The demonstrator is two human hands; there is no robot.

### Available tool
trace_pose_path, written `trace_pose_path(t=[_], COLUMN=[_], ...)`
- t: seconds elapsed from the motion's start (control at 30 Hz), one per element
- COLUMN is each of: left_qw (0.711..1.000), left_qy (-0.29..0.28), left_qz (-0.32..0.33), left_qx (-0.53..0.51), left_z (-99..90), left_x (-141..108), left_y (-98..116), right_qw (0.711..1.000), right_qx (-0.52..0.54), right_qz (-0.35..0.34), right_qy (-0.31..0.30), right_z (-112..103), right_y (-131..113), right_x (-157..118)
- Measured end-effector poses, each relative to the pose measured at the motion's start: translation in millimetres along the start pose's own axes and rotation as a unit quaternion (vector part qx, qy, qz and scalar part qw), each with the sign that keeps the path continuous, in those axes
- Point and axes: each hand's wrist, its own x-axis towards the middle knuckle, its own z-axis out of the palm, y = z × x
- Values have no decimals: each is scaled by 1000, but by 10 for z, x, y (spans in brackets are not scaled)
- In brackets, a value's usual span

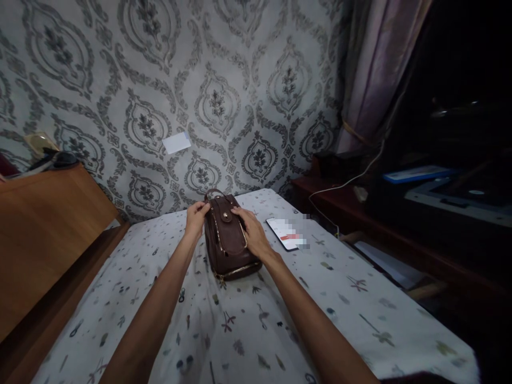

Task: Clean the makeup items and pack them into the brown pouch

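Note:
A dark brown leather handbag lies on the patterned bed sheet, its top end toward the wall. It has gold zippers, a flap with a round metal clasp and a thin carrying loop at the far end. My left hand pinches the bag's upper left edge near the strap. My right hand rests along the bag's right side, thumb and fingers pressed on the edge by the flap. Right of the bag, a phone lies flat with its screen lit and partly pixelated.
A wooden headboard-like panel stands on the left with dark items on top. The patterned wall closes off the back, with a white card on it. At right are a dark red table, a white cable and a curtain.

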Motion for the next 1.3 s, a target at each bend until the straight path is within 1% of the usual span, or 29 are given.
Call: trace_pose_path(t=[0.1,0.23,0.3,0.37,0.4,0.43,0.5,0.53,0.6,0.67,0.8,1.0,1.13,1.3], left_qw=[1000,999,993,973,958,944,918,909,898,893,883,847,844,839], left_qy=[0,10,34,39,23,-8,-92,-130,-182,-202,-217,-235,-250,-252], left_qz=[14,41,85,152,186,216,258,269,272,266,272,293,289,296], left_qx=[10,22,75,168,215,251,285,291,295,303,316,376,375,382], left_z=[5,21,19,12,9,8,13,17,25,26,10,8,4,-6], left_x=[-61,-240,-343,-422,-446,-458,-451,-436,-394,-351,-298,-269,-233,-214], left_y=[8,53,125,226,279,327,391,405,402,387,401,469,476,438], right_qw=[1000,1000,999,998,997,996,995,995,995,995,994,990,986,988], right_qx=[5,20,27,26,22,18,14,15,21,29,50,78,104,94], right_qz=[-3,0,18,42,55,66,83,88,92,93,89,110,120,111], right_qy=[3,6,12,35,48,58,59,53,40,39,44,48,51,59], right_z=[-3,-16,-22,-28,-34,-41,-61,-73,-98,-117,-130,-118,-97,-62], right_y=[-19,-50,-57,-62,-65,-70,-84,-92,-102,-101,-74,-52,-41,-20], right_x=[2,13,23,33,37,40,40,38,32,26,19,25,14,-20])
